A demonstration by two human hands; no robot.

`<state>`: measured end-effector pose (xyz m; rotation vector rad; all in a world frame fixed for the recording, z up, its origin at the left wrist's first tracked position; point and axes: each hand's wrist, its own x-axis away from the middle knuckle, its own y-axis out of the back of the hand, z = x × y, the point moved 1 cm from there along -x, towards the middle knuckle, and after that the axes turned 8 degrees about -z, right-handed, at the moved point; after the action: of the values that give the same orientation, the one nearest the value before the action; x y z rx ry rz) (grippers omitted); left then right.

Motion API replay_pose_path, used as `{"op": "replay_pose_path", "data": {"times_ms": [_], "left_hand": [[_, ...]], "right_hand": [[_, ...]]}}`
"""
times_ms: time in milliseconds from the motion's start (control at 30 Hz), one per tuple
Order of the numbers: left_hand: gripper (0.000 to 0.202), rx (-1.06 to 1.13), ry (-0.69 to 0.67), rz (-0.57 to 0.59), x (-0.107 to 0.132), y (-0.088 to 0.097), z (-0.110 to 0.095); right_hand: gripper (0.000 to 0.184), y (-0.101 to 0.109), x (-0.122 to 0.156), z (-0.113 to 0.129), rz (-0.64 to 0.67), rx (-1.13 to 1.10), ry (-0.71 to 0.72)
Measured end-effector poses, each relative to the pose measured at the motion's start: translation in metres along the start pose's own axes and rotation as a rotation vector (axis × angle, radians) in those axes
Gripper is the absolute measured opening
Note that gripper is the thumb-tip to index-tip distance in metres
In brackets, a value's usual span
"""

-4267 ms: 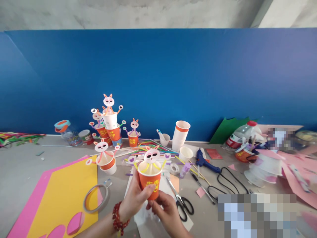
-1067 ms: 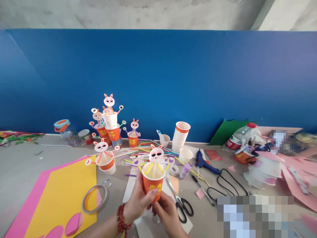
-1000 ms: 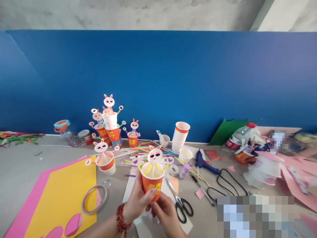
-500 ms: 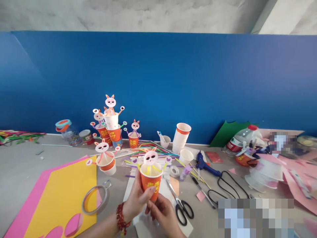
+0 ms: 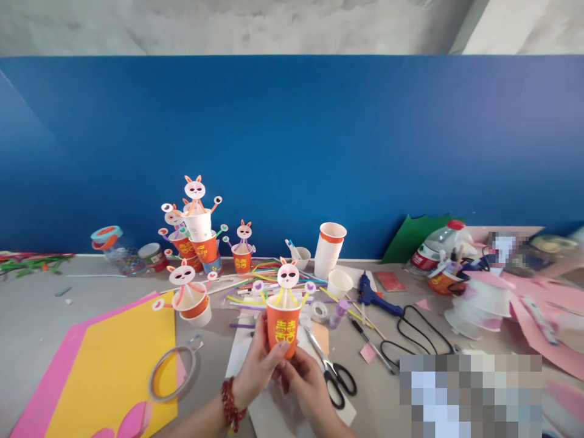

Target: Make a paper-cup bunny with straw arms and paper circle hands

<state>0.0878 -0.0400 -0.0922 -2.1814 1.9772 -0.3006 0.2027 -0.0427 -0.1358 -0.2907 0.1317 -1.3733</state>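
Observation:
An orange paper cup [image 5: 281, 328] with a yellow printed character is upright in my left hand [image 5: 256, 362], whose thumb lies across its front. Out of its top stands a paper rabbit face [image 5: 288, 275] with pink ears and dark eyes. Yellow strips at either side of it carry round white discs [image 5: 258, 286] with purple hearts. My right hand [image 5: 308, 377] is closed under the cup's base, fingertips pinched together; what is between them is hidden. Scissors [image 5: 336, 371] with black handles lie just right of that hand, on white paper [image 5: 264, 407].
Similar rabbit cups [image 5: 196, 304] stand at left, several of them stacked. Yellow card [image 5: 104, 359] bears a tape roll [image 5: 171, 374]. Coloured strips [image 5: 255, 277] lie behind my hands. A blue glue gun [image 5: 378, 299] with a black cord, a stack of cups [image 5: 329, 252] and a bottle [image 5: 424, 258] are at right.
The cup has come upright from a backward tilt, its front now facing me more squarely. The rabbit face stands higher above the rim. Both hands keep their hold.

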Motion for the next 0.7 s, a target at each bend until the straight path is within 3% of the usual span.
{"op": "replay_pose_path", "data": {"times_ms": [333, 700], "left_hand": [[0.058, -0.073, -0.014, -0.068, 0.004, -0.001, 0.027], [0.046, -0.061, -0.042, -0.001, 0.001, -0.002, 0.028]], "right_hand": [[0.044, 0.0, -0.001, 0.0, -0.085, -0.19, -0.126], [0.05, 0.001, -0.004, -0.002, -0.139, -0.162, -0.119]]}}
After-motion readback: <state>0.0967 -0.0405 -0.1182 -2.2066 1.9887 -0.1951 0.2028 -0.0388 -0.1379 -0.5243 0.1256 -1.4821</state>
